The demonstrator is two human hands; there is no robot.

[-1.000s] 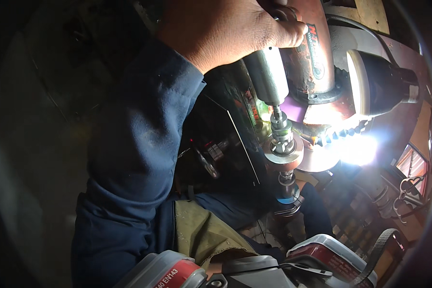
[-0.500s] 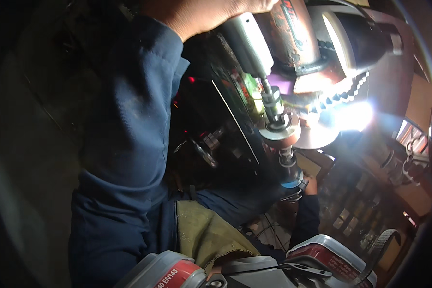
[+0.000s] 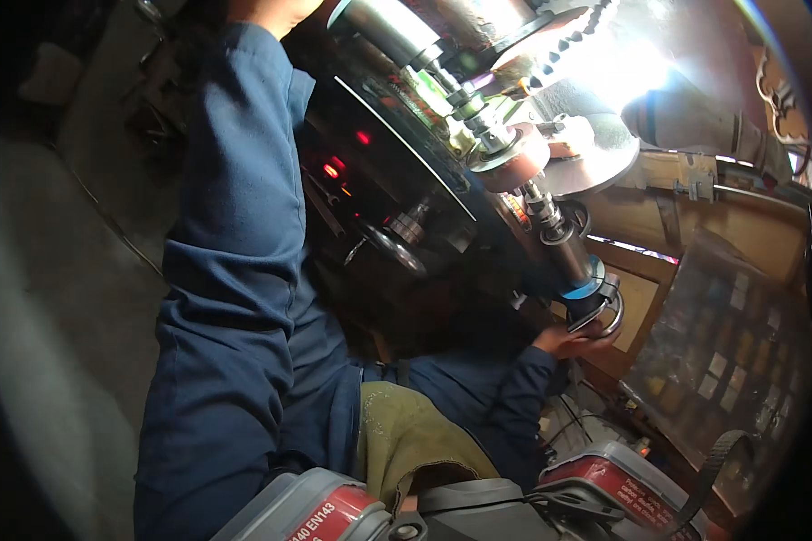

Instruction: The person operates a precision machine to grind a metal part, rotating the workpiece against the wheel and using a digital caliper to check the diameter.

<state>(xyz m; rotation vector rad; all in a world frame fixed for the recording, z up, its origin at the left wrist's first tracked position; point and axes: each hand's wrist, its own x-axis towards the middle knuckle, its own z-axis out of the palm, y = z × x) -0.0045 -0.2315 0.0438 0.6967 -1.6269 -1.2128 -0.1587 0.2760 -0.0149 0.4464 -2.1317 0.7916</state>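
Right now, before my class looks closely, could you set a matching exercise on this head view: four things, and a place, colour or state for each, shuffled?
Things:
1. Left hand
2. Right hand
3. Left sleeve
4. Apron

Places, colours or states:
A. Olive green
B. Just below the blue ring
C. Dark blue
D. Partly cut off by the picture's top edge

Pairs: 1-D, 2-B, 3-C, 4-A

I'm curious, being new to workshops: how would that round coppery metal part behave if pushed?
The round coppery part looks thick and metallic, so probably stiff and heavy. Its round rim suggests rolling if loose; lined up between the upper cylinder and lower cylinder, it likely resists sliding.
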